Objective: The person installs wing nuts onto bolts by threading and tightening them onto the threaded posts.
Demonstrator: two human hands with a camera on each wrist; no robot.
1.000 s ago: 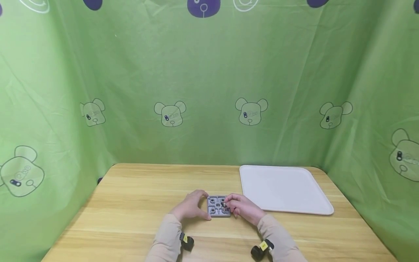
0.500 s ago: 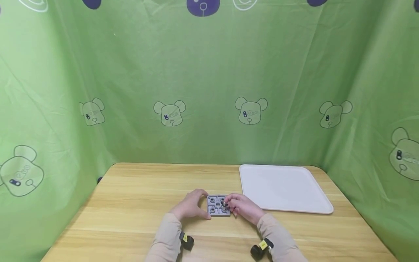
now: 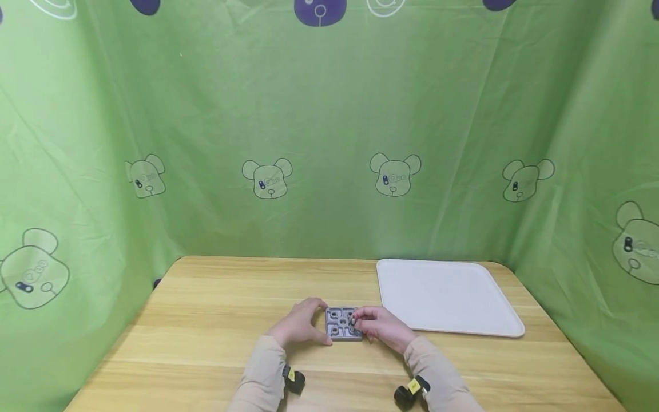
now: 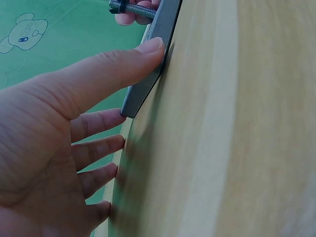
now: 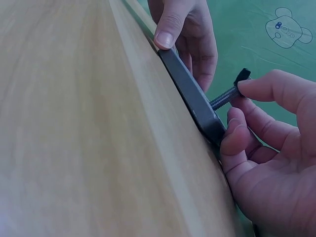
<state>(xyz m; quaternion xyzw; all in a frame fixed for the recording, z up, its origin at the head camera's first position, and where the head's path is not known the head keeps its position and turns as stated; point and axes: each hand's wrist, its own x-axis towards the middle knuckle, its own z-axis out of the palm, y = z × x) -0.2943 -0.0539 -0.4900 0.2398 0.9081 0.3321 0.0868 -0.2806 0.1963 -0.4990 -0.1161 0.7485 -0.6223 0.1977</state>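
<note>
A square grey plate with recessed pockets and holes lies flat on the wooden table. From its right part rises a threaded bolt with a dark, wing-like head; the left wrist view also shows its shaft. My left hand holds the plate's left side, thumb on the near corner and index finger at the far one, the other fingers spread behind. With thumb and index finger, my right hand pinches the bolt near its head. Its other fingers are curled by the plate's edge. The bolt's lower end is hidden in the plate.
Behind and right of my right hand, a white tray lies on the table. A green curtain with bear faces surrounds the table's back and sides. Small cameras sit on both wrists.
The right hand's thumb and fingers have shifted around the bolt's head, now covering more of it. The left hand and the plate stay in place.
</note>
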